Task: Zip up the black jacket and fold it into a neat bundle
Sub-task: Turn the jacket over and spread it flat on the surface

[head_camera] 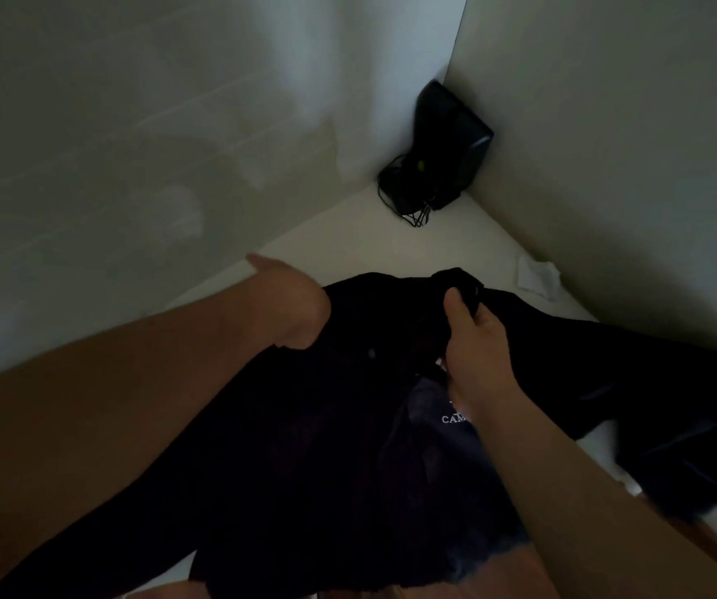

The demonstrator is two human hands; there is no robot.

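The black jacket (pixel 304 447) lies spread over a white surface, its collar end toward the wall corner and one sleeve trailing to the right. White lettering shows near its middle. My right hand (pixel 475 339) pinches a fold of the jacket's collar area between thumb and fingers. My left hand (pixel 291 302) is bent at the wrist over the jacket's upper left edge, with its fingers tucked under or into the fabric and hidden. The picture is dim and the zipper cannot be made out.
The white surface (pixel 369 235) ends in a corner of two pale walls. A black speaker-like device (pixel 443 144) with tangled cables stands in that corner. A crumpled white paper (pixel 536 276) lies by the right wall.
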